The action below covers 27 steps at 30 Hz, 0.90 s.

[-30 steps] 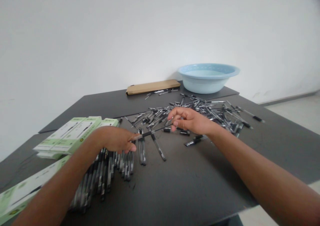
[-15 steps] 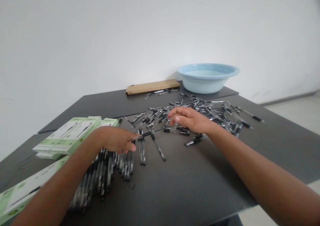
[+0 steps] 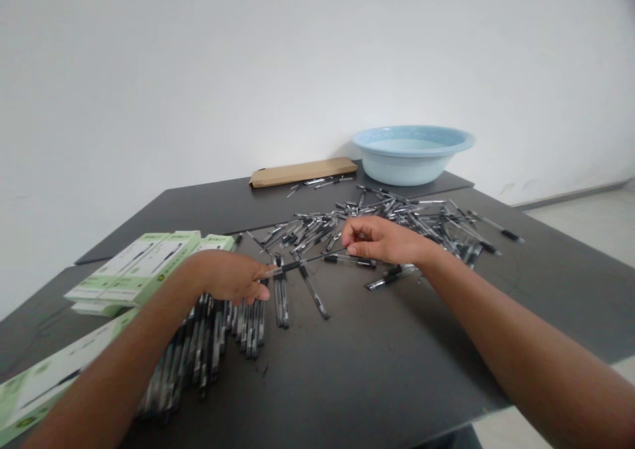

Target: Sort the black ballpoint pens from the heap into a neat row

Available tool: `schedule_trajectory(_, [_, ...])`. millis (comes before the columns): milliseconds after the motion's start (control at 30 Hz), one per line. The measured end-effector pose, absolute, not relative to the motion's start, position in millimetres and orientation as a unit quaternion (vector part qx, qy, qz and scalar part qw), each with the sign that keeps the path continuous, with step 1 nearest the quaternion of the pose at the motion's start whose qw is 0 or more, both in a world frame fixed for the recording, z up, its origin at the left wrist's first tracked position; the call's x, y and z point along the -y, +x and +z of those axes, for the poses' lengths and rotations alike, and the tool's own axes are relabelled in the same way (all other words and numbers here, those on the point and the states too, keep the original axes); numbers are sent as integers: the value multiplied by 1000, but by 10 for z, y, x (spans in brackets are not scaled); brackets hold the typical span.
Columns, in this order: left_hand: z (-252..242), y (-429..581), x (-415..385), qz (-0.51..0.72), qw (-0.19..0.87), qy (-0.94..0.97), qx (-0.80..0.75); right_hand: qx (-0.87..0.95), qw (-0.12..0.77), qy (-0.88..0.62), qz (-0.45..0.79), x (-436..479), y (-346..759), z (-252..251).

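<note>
My left hand (image 3: pixel 231 274) is closed around the clear end of a pen (image 3: pixel 290 266) with a black grip, held level over the table. From its other end a thin dark refill (image 3: pixel 323 255) sticks out toward my right hand (image 3: pixel 381 239). The thumb and fingers of that hand pinch the refill's far tip. Under my left hand lie rows of assembled pens (image 3: pixel 251 330) with dark caps, and a single pen (image 3: pixel 313 291) rests just right of them. Beyond my right hand spreads a loose heap of clear, black-gripped pens (image 3: pixel 421 227).
Green and white pen boxes (image 3: pixel 143 264) are stacked at the left, with another box (image 3: pixel 64 369) nearer me. A light blue basin (image 3: pixel 411 161) and a flat brown cardboard piece (image 3: pixel 302 172) sit at the back of the dark table (image 3: pixel 377 369), near the wall.
My right hand's fingers have closed from a looser curl into a pinch at the refill's tip, moving slightly right. My left hand and its pen have hardly moved.
</note>
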<state>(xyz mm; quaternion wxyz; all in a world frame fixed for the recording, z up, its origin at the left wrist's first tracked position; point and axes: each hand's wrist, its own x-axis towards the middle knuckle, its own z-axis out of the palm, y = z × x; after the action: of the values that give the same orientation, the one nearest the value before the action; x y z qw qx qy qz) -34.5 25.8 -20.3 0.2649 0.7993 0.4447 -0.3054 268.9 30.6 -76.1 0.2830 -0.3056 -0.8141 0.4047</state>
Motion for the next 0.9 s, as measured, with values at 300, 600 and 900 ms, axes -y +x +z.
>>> schedule_trajectory(300, [-151, -249, -199, -328, 246, 794, -450, 836, 279, -316, 351, -296, 2620, -789])
schedule_trajectory(600, [-142, -205, -199, -332, 249, 787, -456, 839, 262, -329, 344, -284, 2577, -820])
schedule_trajectory(900, [-176, -211, -206, -331, 257, 793, -443, 843, 274, -328, 327, -234, 2473, -866])
